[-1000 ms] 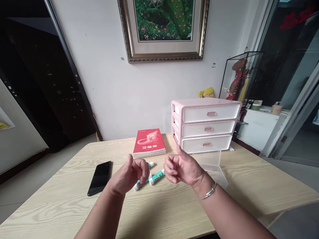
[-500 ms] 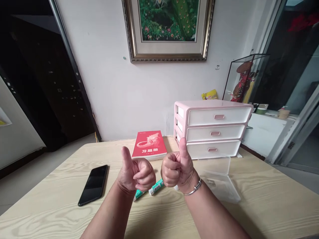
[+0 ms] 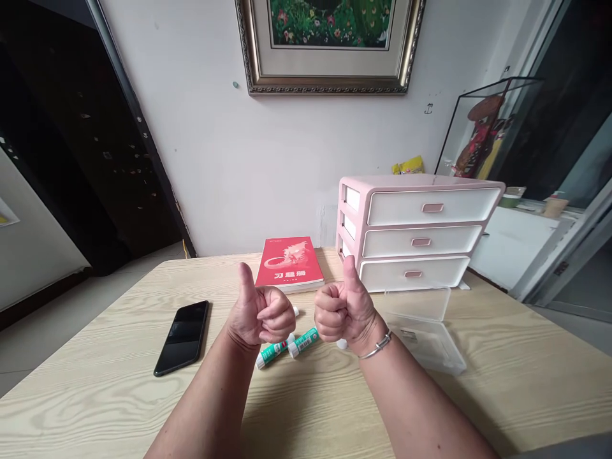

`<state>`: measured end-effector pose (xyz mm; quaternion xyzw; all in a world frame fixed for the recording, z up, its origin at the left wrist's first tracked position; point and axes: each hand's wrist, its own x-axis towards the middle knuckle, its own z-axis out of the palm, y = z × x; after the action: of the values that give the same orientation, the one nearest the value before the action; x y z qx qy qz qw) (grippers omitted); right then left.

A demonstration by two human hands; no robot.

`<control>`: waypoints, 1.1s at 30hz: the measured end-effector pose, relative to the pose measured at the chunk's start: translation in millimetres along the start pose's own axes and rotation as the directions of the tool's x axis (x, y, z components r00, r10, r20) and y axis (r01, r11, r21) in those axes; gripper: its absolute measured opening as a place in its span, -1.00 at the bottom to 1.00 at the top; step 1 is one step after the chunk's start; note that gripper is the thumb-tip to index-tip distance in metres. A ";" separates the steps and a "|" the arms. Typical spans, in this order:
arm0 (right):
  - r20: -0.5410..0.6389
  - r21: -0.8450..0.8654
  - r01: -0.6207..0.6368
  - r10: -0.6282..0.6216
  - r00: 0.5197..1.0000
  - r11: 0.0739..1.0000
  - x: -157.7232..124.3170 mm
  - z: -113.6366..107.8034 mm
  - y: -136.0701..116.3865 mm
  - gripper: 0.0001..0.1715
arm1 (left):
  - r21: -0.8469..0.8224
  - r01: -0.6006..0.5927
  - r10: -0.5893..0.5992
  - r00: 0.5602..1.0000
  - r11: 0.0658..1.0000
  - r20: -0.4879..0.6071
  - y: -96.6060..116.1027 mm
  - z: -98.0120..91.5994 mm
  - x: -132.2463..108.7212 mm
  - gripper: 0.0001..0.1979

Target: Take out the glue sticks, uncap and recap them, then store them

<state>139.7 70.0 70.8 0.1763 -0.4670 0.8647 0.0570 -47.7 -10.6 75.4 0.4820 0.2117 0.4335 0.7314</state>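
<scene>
Both hands are raised over the table with fingers curled into fists and thumbs pointing up. My left hand (image 3: 262, 315) is closed with nothing in it, above a green-and-white glue stick (image 3: 273, 353). My right hand (image 3: 342, 309), a silver bracelet (image 3: 377, 345) on its wrist, is likewise a fist holding nothing. Between the hands lies a second glue stick (image 3: 305, 342), partly touching or close to the first. A small white piece (image 3: 341, 343) shows below my right fist, partly hidden. Behind the fists lies a red book (image 3: 289, 260).
A black phone (image 3: 182, 338) lies on the wooden table (image 3: 115, 395) to the left. At the right, an open clear plastic box (image 3: 440, 354) sits before a pink-and-white drawer unit (image 3: 425, 242). A framed picture (image 3: 329, 70) hangs on the wall behind.
The view has tilted slightly downward, so the scene sits higher. My hands keep their thumbs-up fists and are slightly farther apart, showing more of the glue sticks.
</scene>
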 end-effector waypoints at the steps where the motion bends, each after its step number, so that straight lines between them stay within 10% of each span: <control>1: -0.002 -0.002 -0.003 0.003 1.000 1.000 0.0 -0.5 0.3 -0.07 | 0.001 0.012 -0.012 1.000 1.000 -0.001 -0.9 -1.1 0.9 -0.14; 17: -0.011 0.001 -0.009 0.009 1.000 1.000 -6.5 -4.8 0.6 -0.09 | 0.013 0.028 -0.028 0.999 1.000 0.023 -6.9 -4.6 2.3 -0.16; 22: -0.251 -0.090 -0.055 0.031 0.968 0.994 -1.9 -3.2 1.3 -0.15 | 0.098 -0.018 0.025 0.997 0.995 -0.068 -9.1 -4.1 0.4 -0.18; 25: -0.629 -0.334 -0.069 -0.168 0.759 0.940 5.9 -2.7 6.7 -0.30 | 0.367 -0.026 0.157 0.930 0.930 -0.333 -9.2 -6.4 -1.4 -0.30; 29: -0.723 -0.690 -0.281 -0.612 0.320 0.667 -0.6 -2.4 9.3 -0.51 | 0.767 0.365 0.448 0.648 0.527 -0.616 -8.2 -15.0 -7.5 -0.55; 33: -0.543 -0.692 -0.688 -0.786 0.296 0.218 -31.1 8.7 -2.3 -0.70 | 0.726 0.681 0.462 0.614 0.100 -0.639 -16.2 -28.8 -11.2 -0.66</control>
<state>171.4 66.1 65.8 -0.4347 -0.7345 0.2509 0.4567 -67.7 -7.6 46.9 0.5721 0.7740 0.2623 0.0696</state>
